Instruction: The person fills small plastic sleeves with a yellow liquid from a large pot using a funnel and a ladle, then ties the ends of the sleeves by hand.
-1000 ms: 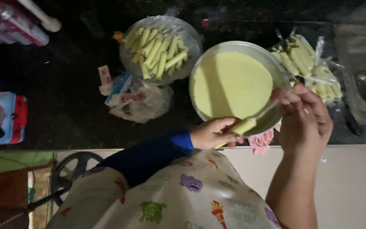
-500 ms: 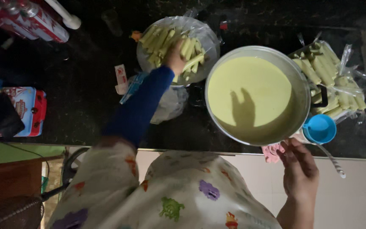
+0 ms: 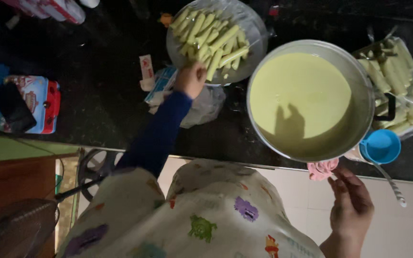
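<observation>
Left hand (image 3: 190, 79) now grips the bowl (image 3: 256, 28) of pale sticks (image 3: 211, 36).

Shiny metal pot (image 3: 359, 91), glossy black counter (image 3: 87, 62), blue plastic cup (image 3: 381, 145).

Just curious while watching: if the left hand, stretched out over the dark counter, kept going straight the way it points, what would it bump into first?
The left hand is already at the near rim of the bowl of pale yellow-green sticks. Going on, it would likely meet those sticks first, though its height above them is unclear.
</observation>
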